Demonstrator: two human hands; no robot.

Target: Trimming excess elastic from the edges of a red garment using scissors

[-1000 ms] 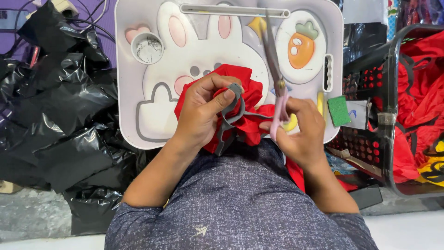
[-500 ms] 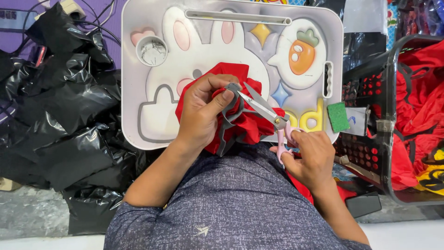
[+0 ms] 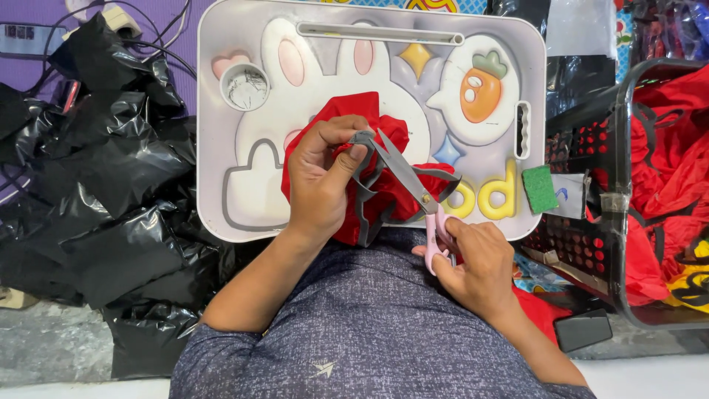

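Nearest, the right hand (image 3: 478, 260) grips pink-handled scissors (image 3: 413, 188), blades parted toward the left hand (image 3: 319, 181), which clenches bunched red cloth with grey trim (image 3: 369, 166) over the white rabbit-printed lap tray (image 3: 221, 148). Risky: that thumb sits beside the blade tip and might get nicked; beyond, crumpled black plastic bags (image 3: 96, 185) lie.

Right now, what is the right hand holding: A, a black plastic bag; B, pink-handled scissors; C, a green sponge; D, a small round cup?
B: the right hand grips the pink-handled scissors, blades open at the red fabric that the left hand bunches on the tray.
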